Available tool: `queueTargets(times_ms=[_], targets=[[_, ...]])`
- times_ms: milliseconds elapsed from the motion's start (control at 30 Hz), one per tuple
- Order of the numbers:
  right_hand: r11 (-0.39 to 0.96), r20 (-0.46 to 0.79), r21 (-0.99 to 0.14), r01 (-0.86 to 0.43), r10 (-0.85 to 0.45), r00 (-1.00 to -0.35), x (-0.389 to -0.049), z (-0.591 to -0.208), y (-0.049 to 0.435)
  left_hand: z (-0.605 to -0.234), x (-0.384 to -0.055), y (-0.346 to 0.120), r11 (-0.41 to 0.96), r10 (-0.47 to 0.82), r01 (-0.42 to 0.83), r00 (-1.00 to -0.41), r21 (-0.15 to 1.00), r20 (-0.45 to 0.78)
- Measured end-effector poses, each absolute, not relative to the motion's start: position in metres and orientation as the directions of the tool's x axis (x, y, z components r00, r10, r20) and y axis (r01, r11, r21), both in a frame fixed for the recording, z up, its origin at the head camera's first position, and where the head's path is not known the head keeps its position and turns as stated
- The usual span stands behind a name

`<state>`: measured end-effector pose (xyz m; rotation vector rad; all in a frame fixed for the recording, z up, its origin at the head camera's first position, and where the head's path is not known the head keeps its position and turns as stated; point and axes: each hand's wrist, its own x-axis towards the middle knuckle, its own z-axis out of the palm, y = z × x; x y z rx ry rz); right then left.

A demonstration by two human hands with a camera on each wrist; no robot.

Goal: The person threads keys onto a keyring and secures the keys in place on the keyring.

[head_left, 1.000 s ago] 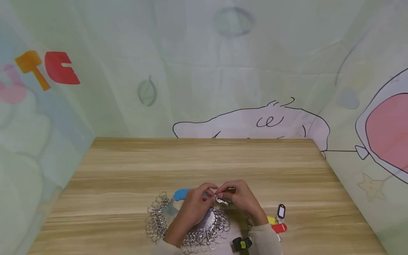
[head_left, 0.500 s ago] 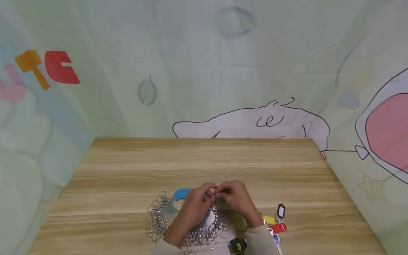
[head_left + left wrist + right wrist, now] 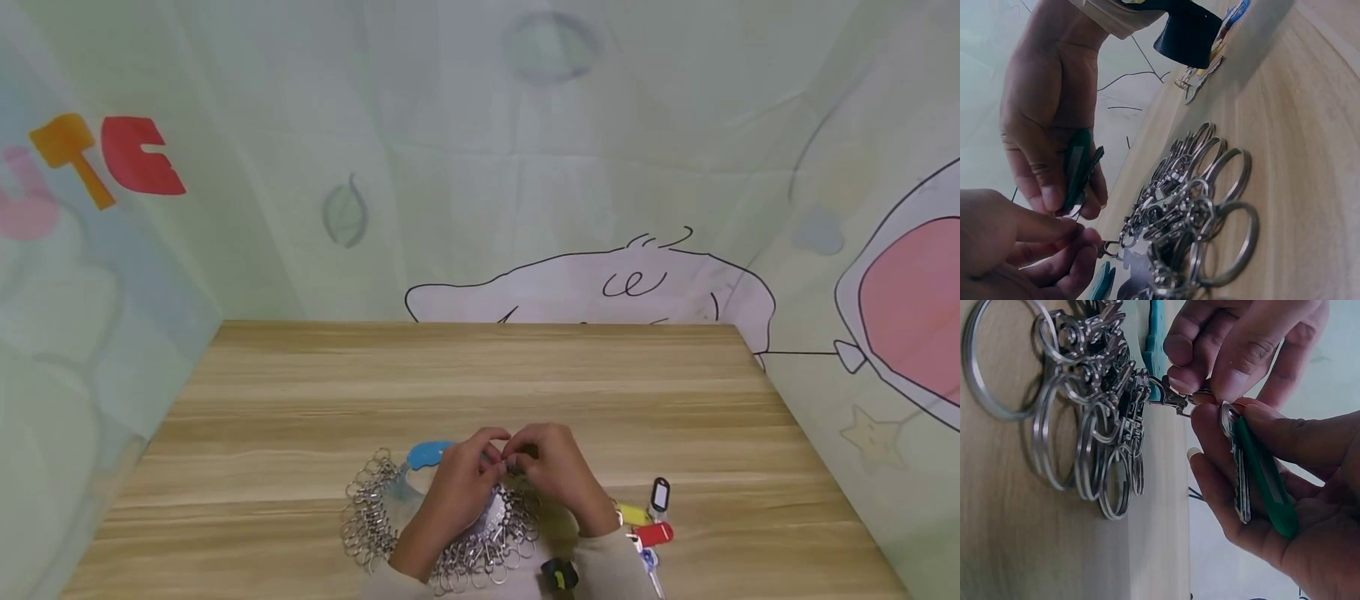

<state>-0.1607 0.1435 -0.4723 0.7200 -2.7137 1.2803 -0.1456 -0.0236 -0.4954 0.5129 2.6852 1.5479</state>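
My left hand [image 3: 457, 487] and right hand [image 3: 555, 471] meet fingertip to fingertip above a round key holder. In the right wrist view, my right hand [image 3: 1291, 506] holds a green key tag [image 3: 1270, 481] and a silver key [image 3: 1241, 478] against its fingers. My left hand [image 3: 1260, 350] pinches the end of a metal snap clip [image 3: 1174, 399] there. The ring joining key and tag is mostly hidden by the fingertips. Many metal split rings [image 3: 1054, 431] on clips surround the holder, which has a blue part [image 3: 429, 454] at its back.
Right of my right forearm lie a yellow key tag [image 3: 632, 514], a red key tag [image 3: 653, 534], a black key tag [image 3: 660, 495] and a blue-headed key [image 3: 649, 561]. The wooden table [image 3: 480, 375] meets a printed cloth backdrop [image 3: 480, 167] behind.
My right hand has shifted slightly left and closer to the left fingers, hiding the key in the head view. Its sleeve has moved left, uncovering more of the tags. My left hand stays put.
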Motion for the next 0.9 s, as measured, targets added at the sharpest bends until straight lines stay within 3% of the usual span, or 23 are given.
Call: queueTargets(times_ms=[167,400,700,900], targets=[[0.527,0.242,-0.723,-0.446,-0.411,-0.879,-0.162,-0.475,0.144,-0.495,-0.146,-0.025,0.469,0.263,0.263,-0.953,0.843,0.151],[0.467,0.115,-0.831,-0.301,-0.386,-0.915,-0.164,-0.473,0.159,-0.492,-0.146,-0.02,0.454,0.293,0.257,-0.947,0.853,0.129],[0.301,0.07,-0.932,-0.201,-0.395,-0.916,-0.164,-0.472,0.163,-0.493,-0.144,-0.024,0.503,0.295,0.268,-0.947,0.821,0.129],[0.411,0.076,-0.88,-0.238,-0.372,-0.925,-0.165,-0.474,0.162,-0.493,-0.145,-0.023,0.513,0.306,0.256,-0.946,0.819,0.104]])
